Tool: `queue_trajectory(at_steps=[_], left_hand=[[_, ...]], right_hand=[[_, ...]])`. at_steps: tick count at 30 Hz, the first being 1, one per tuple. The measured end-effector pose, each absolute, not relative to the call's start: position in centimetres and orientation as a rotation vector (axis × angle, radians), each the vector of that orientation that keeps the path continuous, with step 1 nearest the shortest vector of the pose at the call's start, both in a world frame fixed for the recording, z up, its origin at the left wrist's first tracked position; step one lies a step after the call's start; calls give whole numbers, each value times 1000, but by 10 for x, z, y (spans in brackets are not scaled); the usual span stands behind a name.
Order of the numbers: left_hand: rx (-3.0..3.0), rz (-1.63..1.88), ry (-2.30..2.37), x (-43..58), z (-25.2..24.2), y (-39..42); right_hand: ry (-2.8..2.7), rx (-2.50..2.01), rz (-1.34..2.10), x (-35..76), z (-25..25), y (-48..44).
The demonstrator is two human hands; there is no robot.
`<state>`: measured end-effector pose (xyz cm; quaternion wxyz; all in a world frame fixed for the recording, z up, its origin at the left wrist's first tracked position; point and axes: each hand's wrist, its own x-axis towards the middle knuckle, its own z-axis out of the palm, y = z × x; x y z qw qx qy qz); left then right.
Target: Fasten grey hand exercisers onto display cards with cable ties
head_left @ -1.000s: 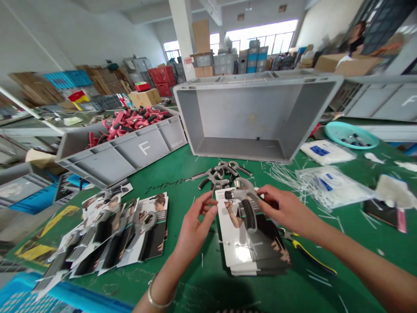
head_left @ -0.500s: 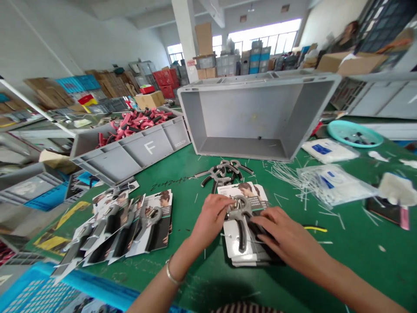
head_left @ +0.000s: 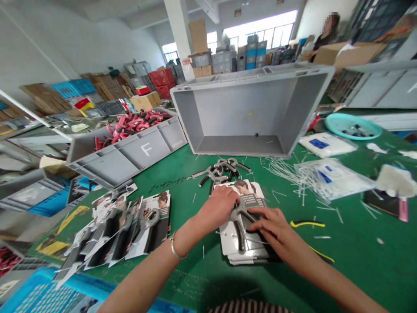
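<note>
A grey hand grip strengthener with black-padded handles lies on a small stack of printed backing cards. My left hand is curled over its coil end, hiding that part. My right hand is closed at its right handle, fingertips against the grip and the card. Thin white cable ties stick out beside the handles, over the card. Just beyond the stack lies a pile of loose grey hand grips. To the left, several carded hand grips overlap each other.
A grey crate stands on its side behind the pile. Another grey crate holds pink grips. At right lie loose cable ties, plastic bags, yellow-handled pliers and a turquoise tray. A blue basket is at lower left.
My left hand has moved up and over the grip's coil end, covering it. My right hand has shifted slightly, showing more of the yellow-handled pliers. The view has tilted a little.
</note>
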<state>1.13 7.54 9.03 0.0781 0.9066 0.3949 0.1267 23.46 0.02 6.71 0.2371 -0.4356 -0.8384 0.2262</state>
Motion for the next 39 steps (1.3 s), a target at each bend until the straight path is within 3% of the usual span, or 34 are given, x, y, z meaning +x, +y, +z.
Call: queue_trajectory(at_steps=[6,10,17,24,39], left_hand=[[2372,742,1221,5,72,56],[2193,864,1234,3,63,49],[2112,855,1445,5,57,39],[2078,869,1328,2,54,48],[2034,928,1367,5,48,45]], right_hand=[[-2483,-1147,536,229,66,-5],[-2282,-1187,644,232,59,1],[-2481,-1232,487,226,73,-23],[-2554,-1264,215,207,56,-26],[-2529,-1348,118,201,57,-18]])
